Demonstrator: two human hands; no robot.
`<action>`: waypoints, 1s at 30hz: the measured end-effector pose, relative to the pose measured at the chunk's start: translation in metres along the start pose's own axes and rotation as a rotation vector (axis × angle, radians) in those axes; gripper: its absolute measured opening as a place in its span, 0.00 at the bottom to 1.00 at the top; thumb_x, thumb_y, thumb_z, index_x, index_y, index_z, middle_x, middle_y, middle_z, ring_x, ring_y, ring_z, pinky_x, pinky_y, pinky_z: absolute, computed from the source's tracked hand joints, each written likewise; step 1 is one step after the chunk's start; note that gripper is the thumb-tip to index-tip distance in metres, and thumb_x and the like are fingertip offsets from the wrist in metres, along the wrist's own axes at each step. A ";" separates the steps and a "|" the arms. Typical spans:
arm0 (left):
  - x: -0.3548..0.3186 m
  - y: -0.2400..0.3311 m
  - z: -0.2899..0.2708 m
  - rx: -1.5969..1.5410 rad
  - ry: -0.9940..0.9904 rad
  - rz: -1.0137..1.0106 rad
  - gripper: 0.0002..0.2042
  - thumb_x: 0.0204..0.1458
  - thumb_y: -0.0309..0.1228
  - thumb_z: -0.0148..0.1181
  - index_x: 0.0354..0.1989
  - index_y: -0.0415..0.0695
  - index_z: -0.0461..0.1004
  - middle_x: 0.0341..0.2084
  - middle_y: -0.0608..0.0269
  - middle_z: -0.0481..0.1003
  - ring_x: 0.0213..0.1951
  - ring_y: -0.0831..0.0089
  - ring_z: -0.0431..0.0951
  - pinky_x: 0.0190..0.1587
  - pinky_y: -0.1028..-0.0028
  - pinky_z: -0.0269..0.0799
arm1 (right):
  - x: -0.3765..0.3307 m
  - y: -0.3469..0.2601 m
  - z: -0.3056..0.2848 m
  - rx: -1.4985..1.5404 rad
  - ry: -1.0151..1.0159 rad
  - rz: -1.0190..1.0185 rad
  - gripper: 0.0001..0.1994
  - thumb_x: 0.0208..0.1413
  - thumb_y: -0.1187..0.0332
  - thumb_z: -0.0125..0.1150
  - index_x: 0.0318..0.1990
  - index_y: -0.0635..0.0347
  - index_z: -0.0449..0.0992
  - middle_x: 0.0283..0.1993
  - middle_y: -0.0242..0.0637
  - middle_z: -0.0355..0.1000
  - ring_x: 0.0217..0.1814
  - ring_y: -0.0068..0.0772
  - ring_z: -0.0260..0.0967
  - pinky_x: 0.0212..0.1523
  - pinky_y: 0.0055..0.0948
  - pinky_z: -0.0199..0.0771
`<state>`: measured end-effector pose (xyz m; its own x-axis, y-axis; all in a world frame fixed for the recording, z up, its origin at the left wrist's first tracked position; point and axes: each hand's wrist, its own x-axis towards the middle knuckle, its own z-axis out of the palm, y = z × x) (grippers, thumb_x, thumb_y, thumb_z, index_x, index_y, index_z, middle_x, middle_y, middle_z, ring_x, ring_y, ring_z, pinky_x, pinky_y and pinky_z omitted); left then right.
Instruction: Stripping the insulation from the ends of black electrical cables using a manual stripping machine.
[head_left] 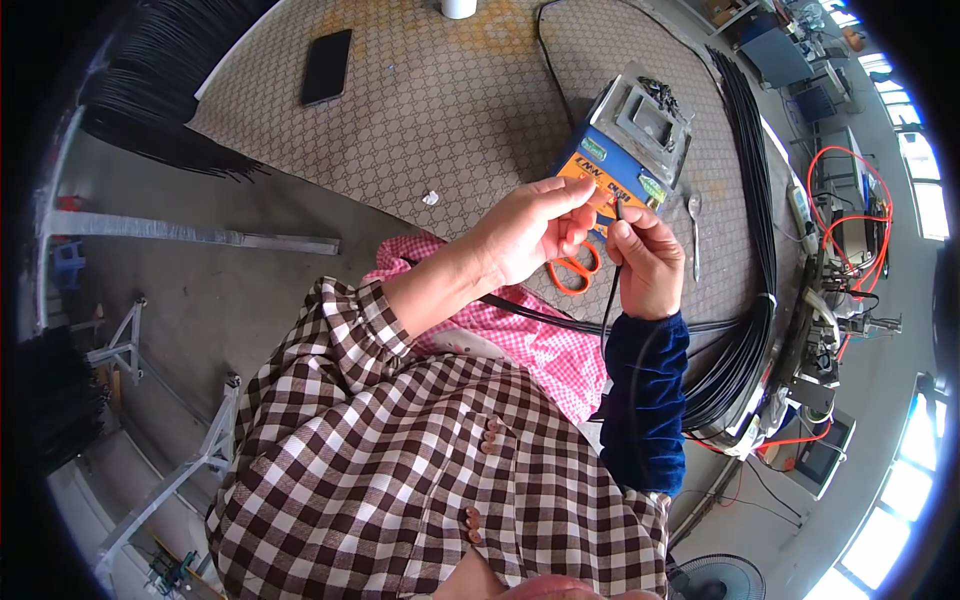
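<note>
Phone lies face-up at far left of the bench, well apart from the work; a small white scrap sits nearer the bench edge. Left hand reaches in over a pink checked cloth, fingers drawn together in a pinch at the cable tip, likely to steady or work the end. Orange scissors lie just below that hand, within easy reach. Right hand, blue sleeve, closed around the thin black cable just under its tip, holding it upright so the end meets the left fingers. Blue-and-orange box machine stands just behind both hands, its front facing them. Spoon-like tool beside it; a thick cable bundle curves along the bench's right edge, probably stock.
</note>
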<state>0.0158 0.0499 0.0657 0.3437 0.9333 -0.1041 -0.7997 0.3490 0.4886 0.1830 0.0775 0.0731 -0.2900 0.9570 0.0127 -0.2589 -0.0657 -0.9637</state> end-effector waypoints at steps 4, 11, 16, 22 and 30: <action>0.001 0.000 0.001 -0.028 0.002 -0.012 0.10 0.54 0.39 0.49 0.30 0.45 0.68 0.22 0.71 0.69 0.23 0.82 0.66 0.25 0.82 0.61 | -0.002 0.003 0.001 -0.022 -0.028 -0.009 0.07 0.47 0.80 0.57 0.35 0.63 0.74 0.26 0.26 0.68 0.22 0.14 0.58 0.23 0.14 0.57; 0.002 -0.002 -0.001 -0.045 -0.032 -0.019 0.10 0.54 0.38 0.49 0.29 0.44 0.68 0.22 0.70 0.69 0.23 0.81 0.67 0.26 0.82 0.62 | -0.004 0.006 0.000 -0.044 -0.037 -0.004 0.08 0.49 0.79 0.54 0.37 0.62 0.73 0.28 0.30 0.68 0.23 0.17 0.58 0.24 0.16 0.57; 0.000 -0.003 0.000 -0.052 -0.026 -0.011 0.10 0.54 0.37 0.48 0.30 0.44 0.68 0.22 0.70 0.69 0.23 0.81 0.67 0.27 0.82 0.63 | -0.004 0.009 0.000 -0.001 -0.031 0.002 0.08 0.49 0.80 0.54 0.37 0.63 0.73 0.29 0.31 0.69 0.24 0.17 0.58 0.24 0.16 0.58; -0.001 -0.002 -0.002 -0.026 -0.022 0.017 0.11 0.54 0.38 0.48 0.29 0.44 0.68 0.22 0.70 0.69 0.23 0.81 0.67 0.27 0.82 0.63 | -0.007 0.008 0.007 0.035 -0.003 0.072 0.08 0.50 0.79 0.53 0.38 0.64 0.73 0.29 0.30 0.69 0.25 0.17 0.60 0.25 0.15 0.59; -0.001 0.001 -0.004 0.014 0.024 0.005 0.10 0.54 0.37 0.49 0.28 0.44 0.68 0.21 0.69 0.69 0.23 0.80 0.68 0.27 0.81 0.63 | -0.007 0.006 0.008 0.027 -0.040 0.089 0.07 0.51 0.77 0.53 0.39 0.66 0.72 0.26 0.30 0.68 0.24 0.17 0.61 0.25 0.14 0.61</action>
<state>0.0133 0.0496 0.0629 0.3272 0.9370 -0.1224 -0.7943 0.3429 0.5014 0.1758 0.0682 0.0698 -0.3491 0.9350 -0.0620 -0.2550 -0.1585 -0.9539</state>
